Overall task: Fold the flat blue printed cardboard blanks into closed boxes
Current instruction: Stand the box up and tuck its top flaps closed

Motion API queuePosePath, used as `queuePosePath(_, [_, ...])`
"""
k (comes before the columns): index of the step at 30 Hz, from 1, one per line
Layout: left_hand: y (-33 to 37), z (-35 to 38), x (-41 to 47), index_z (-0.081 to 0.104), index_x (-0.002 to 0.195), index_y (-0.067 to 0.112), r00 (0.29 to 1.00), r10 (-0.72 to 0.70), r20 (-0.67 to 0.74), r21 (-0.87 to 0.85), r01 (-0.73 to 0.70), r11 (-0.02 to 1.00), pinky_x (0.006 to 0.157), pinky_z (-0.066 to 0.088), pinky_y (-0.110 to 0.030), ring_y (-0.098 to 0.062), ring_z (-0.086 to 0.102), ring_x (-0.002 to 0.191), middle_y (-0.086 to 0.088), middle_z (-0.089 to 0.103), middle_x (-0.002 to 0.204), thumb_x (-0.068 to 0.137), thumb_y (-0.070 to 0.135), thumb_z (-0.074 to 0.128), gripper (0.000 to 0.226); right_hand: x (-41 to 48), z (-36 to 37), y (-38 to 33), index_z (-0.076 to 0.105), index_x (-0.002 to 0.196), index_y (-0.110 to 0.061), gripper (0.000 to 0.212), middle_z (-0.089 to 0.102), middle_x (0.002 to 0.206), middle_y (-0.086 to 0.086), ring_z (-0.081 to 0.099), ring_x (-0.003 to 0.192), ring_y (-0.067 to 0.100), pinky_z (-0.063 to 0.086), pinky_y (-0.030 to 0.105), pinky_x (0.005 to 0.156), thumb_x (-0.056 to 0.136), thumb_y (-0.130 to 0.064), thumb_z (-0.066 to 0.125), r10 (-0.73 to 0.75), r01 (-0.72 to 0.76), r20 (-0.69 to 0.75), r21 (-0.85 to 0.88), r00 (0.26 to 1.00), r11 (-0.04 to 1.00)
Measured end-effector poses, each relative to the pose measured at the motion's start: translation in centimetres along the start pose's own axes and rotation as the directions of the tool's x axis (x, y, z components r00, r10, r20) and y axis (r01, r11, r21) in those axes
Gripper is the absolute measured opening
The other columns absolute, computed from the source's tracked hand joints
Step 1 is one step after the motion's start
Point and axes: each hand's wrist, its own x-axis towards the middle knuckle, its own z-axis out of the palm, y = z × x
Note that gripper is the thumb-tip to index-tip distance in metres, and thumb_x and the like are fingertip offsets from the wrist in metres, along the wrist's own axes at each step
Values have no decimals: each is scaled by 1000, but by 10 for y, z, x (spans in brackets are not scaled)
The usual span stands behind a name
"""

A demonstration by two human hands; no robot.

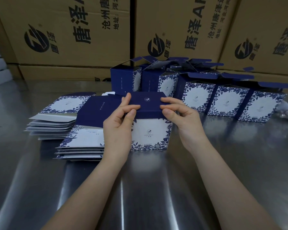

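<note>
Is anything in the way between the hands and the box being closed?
Nothing visible does. The left hand and the right hand pinch the front edge of the lid of the box directly.

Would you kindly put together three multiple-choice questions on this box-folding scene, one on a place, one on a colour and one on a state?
1. Where do the flat blanks lie, seen from the box being closed?
A. To its left
B. To its right
C. On top of it

2. What colour is the lid that the left hand and right hand pinch?
A. Brown
B. Dark blue
C. Red

3. How do the top flaps of the three boxes at the right stand?
A. Tucked shut
B. Torn off
C. Open

Answers: 1 A, the stacks sit on the left-hand side of the box; 2 B, the pinched panel is navy; 3 C, their flaps stick up untucked.
</note>
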Motion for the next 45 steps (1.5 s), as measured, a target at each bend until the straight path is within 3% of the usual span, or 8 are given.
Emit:
queuePosePath(11, [-3,-1,2,75,97,37,1000,-15,5,-56,15,998,115,38,-42,-1,47,135,25,61,130,99,9,55,35,1,-6,0,79,84,-22,12,67,122,-5,58,120,14,51,32,96,75,-19,70,63,-66,43,57,997,996])
queuePosePath(16, [-3,-1,4,78,89,39,999,-32,1,-75,32,997,114,39,-41,-1,48,134,30,62,125,98,9,56,38,0,-3,-3,77,79,-17,9,70,113,-2,63,110,10,51,22,86,72,-17,71,32,-31,-24,49,999,998])
queuePosePath(21, [-1,0,3,75,99,38,998,-64,-22,-87,61,994,98,48,-17,7,51,126,21,56,139,96,9,60,33,-3,1,-6,74,84,-18,16,67,117,-1,62,110,8,51,25,85,82,-2,70,-25,12,-84,-154,996,988])
queuePosePath(25, [5,2,5,70,101,43,996,-51,-68,52,54,997,88,40,-3,20,48,113,11,53,135,95,15,63,29,-4,8,-8,74,87,-23,13,65,109,-6,55,110,14,43,35,98,83,-10,72,-382,262,-43,-656,923,708])
queuePosePath(31, [8,2,5,67,110,41,996,-53,-68,136,62,989,83,37,1,19,50,103,5,54,124,97,16,61,28,-12,32,-3,77,96,-21,14,68,98,-7,60,95,20,33,35,83,83,-16,73,-567,394,167,-867,807,306])
queuePosePath(37, [2,5,4,56,132,33,985,-171,-36,18,172,985,110,43,-32,-2,53,127,9,57,138,99,2,51,45,-9,37,2,76,95,-20,12,71,97,-4,64,92,22,30,36,83,84,-16,72,-615,289,145,-947,775,141])
queuePosePath(42, [0,4,3,68,102,29,985,-170,-43,127,174,977,83,47,-5,7,63,100,18,71,101,96,-4,48,39,2,31,5,76,96,-17,15,73,96,0,67,89,25,34,36,81,83,-11,72,-584,183,112,-981,804,64])
queuePosePath(45, [-2,4,0,72,84,24,981,-187,-42,206,192,960,73,43,-4,9,62,81,15,71,82,92,-6,47,39,11,25,4,76,97,-13,18,73,96,4,67,89,29,43,38,79,81,-6,72,-531,124,77,-991,844,54])
